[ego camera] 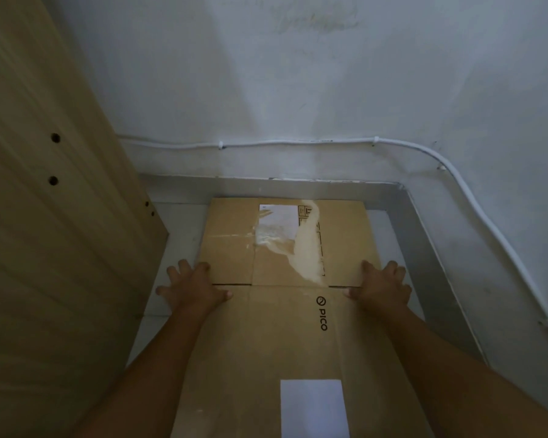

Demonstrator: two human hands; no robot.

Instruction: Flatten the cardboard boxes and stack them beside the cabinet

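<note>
Two bare forearms show beside the cardboard box [276, 327], one along each of its long sides, reaching in from the near edge of the view. No sleeve covers either arm as far back as the view runs, and no watch, band or bracelet sits on either wrist. The left hand [192, 287], on the box's left side, has no glove and no ring on the fingers that show. The right hand [382, 286], on the box's right side, is likewise ungloved and ringless. Nails are short and unpainted as far as the dim light lets one tell.
</note>
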